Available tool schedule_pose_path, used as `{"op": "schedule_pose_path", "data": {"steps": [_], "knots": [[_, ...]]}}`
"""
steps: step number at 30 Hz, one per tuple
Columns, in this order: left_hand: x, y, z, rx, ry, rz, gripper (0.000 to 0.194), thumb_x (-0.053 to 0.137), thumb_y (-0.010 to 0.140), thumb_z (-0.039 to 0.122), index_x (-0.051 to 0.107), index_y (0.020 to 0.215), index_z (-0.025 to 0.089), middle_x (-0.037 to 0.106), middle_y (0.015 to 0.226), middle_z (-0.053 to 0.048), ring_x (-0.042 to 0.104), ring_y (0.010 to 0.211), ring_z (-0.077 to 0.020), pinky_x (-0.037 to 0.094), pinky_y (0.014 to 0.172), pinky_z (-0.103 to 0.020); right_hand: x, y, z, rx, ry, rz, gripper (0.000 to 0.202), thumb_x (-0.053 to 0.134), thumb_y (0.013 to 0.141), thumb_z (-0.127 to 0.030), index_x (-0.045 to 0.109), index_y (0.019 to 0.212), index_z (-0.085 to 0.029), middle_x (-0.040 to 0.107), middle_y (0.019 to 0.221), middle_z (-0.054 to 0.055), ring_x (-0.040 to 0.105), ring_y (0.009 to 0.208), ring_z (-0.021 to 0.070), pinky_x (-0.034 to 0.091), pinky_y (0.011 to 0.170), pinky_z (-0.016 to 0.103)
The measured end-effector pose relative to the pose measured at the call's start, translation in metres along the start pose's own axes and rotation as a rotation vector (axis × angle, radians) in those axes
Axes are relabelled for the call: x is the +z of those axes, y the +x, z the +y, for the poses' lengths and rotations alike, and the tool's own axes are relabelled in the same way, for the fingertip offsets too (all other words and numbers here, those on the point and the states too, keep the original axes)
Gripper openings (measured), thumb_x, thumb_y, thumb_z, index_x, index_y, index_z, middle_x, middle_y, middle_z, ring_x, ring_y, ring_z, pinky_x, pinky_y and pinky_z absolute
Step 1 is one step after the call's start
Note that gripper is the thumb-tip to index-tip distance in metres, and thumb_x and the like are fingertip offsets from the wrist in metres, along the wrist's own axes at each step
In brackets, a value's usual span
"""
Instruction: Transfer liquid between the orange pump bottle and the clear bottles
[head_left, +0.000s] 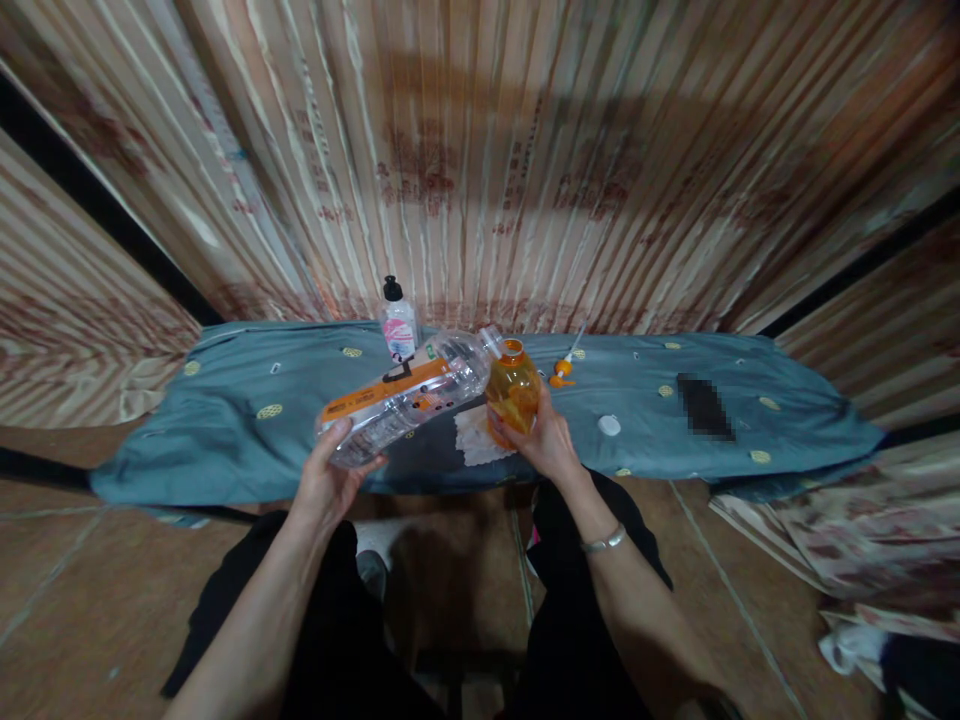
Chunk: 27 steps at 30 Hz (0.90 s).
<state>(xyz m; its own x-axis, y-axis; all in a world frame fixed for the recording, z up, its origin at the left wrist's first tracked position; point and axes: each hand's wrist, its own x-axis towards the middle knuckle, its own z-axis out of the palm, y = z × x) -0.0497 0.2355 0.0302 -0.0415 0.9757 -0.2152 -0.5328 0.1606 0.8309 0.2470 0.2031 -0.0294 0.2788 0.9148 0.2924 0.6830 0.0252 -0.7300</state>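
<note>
My left hand is closed round the base of a large clear plastic bottle with an orange label. That bottle is tilted, its neck up to the right at the open mouth of an orange bottle. Whether the two mouths touch is hard to tell. My right hand is wrapped round the orange bottle, which stands roughly upright above a white cloth. An orange pump head with a clear tube lies to the right on the table.
A clear bottle with a black pump top stands at the table's back edge. A white round cap and a blurred dark object lie right on the teal tablecloth. Pleated curtains hang behind.
</note>
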Motion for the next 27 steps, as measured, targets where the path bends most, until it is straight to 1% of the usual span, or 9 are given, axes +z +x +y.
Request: {"op": "schedule_pose_path", "data": {"steps": [3,7,11,14,16,19,22,25,27], "knots": [[0.001,-0.001,0.001,0.011,0.011,0.008,0.052,0.102,0.044,0.038,0.071,0.083,0.024,0.082,0.083,0.0,0.072,0.062,-0.0197,0.061,0.043,-0.026,0.001,0.0,0.0,0.003,0.027,-0.003,0.096,0.081,0.08,-0.045,0.037,0.161,-0.016,0.078,0.131,0.017,0.079,0.113,0.0387,0.066,0.093,0.05],[0.002,-0.003,0.004,0.029,0.027,0.007,0.052,0.101,0.044,0.038,0.071,0.084,0.024,0.081,0.086,0.0,0.072,0.063,-0.0203,0.062,0.043,-0.028,0.008,0.0,-0.004,0.013,0.054,0.055,0.089,0.079,0.082,-0.052,0.043,0.156,-0.017,0.078,0.129,0.017,0.079,0.113,0.0379,0.066,0.093,0.05],[0.0,-0.004,0.006,0.045,0.048,0.0,0.046,0.096,0.053,0.036,0.073,0.09,0.024,0.081,0.091,0.0,0.073,0.069,-0.0204,0.063,0.048,-0.028,0.016,0.001,-0.007,0.002,0.023,0.107,0.085,0.077,0.083,-0.051,0.044,0.154,-0.016,0.078,0.128,0.018,0.078,0.114,0.0377,0.065,0.094,0.049],[-0.004,-0.004,0.007,0.053,0.066,-0.003,0.044,0.093,0.058,0.035,0.074,0.095,0.023,0.081,0.094,-0.002,0.075,0.073,-0.021,0.064,0.052,-0.027,0.019,0.003,-0.007,0.001,-0.013,0.112,0.085,0.075,0.084,-0.05,0.043,0.154,-0.014,0.078,0.129,0.019,0.078,0.115,0.0378,0.065,0.094,0.049],[-0.007,-0.003,0.008,0.063,0.074,-0.006,0.048,0.093,0.057,0.034,0.074,0.1,0.024,0.081,0.094,-0.002,0.075,0.075,-0.0214,0.064,0.053,-0.027,0.02,0.003,-0.007,-0.003,-0.032,0.106,0.084,0.073,0.084,-0.051,0.043,0.153,-0.014,0.078,0.128,0.019,0.078,0.113,0.0376,0.065,0.092,0.048],[-0.011,-0.002,0.01,0.071,0.08,-0.01,0.057,0.096,0.053,0.033,0.074,0.104,0.023,0.081,0.09,-0.002,0.074,0.074,-0.0216,0.065,0.054,-0.028,0.021,0.003,-0.007,-0.013,-0.045,0.106,0.083,0.073,0.085,-0.05,0.043,0.153,-0.015,0.078,0.127,0.019,0.079,0.11,0.0372,0.065,0.091,0.048],[-0.013,-0.002,0.011,0.07,0.083,-0.014,0.061,0.097,0.052,0.032,0.074,0.107,0.022,0.081,0.09,-0.004,0.075,0.075,-0.0226,0.066,0.055,-0.029,0.023,0.003,-0.005,-0.029,-0.057,0.117,0.083,0.074,0.085,-0.05,0.044,0.154,-0.014,0.078,0.127,0.019,0.079,0.111,0.0372,0.064,0.091,0.047],[-0.014,-0.003,0.011,0.076,0.083,-0.018,0.063,0.095,0.054,0.029,0.075,0.113,0.024,0.082,0.094,-0.004,0.075,0.076,-0.023,0.066,0.056,-0.029,0.024,0.002,-0.003,-0.042,-0.075,0.124,0.082,0.073,0.086,-0.05,0.043,0.154,-0.013,0.078,0.126,0.02,0.078,0.111,0.037,0.064,0.09,0.046],[-0.014,-0.005,0.011,0.083,0.082,-0.019,0.066,0.095,0.055,0.028,0.074,0.118,0.025,0.082,0.101,-0.005,0.076,0.077,-0.0227,0.066,0.057,-0.029,0.025,0.002,-0.002,-0.049,-0.082,0.129,0.081,0.072,0.087,-0.051,0.043,0.154,-0.014,0.078,0.127,0.02,0.078,0.111,0.0366,0.064,0.09,0.046]]}}
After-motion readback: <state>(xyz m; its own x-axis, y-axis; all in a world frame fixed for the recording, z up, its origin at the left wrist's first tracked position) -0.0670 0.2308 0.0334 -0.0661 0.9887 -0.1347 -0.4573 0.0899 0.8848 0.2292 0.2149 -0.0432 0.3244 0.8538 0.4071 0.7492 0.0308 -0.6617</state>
